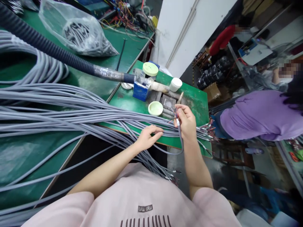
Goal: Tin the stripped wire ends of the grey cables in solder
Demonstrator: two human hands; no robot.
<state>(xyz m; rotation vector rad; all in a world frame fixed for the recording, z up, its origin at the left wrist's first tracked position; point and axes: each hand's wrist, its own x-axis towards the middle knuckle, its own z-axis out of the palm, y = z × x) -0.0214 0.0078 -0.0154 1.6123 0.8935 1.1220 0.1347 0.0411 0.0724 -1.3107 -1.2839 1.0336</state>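
My right hand (pixel 187 121) pinches a grey cable (pixel 181 143) near its stripped end. Thin coloured wires (pixel 175 114) fan out of that end, beside a small square metal pot (pixel 168 102) that looks like a solder pot. The rest of the cable bends down below the hand and runs left. My left hand (pixel 149 137) rests over a bundle of grey cables (pixel 113 114), thumb and fingers apart, with nothing visible between them. A shallow pale-green tub (pixel 155 108) lies just left of the pot.
A black corrugated hose (pixel 71 60) ends by a blue box (pixel 141 91) behind the pot. Around it stand a white jar (pixel 175 84) and a green-lidded tub (pixel 150 68). A plastic bag (pixel 79 34) of cable pieces lies back left. A person in purple (pixel 260 115) is at right.
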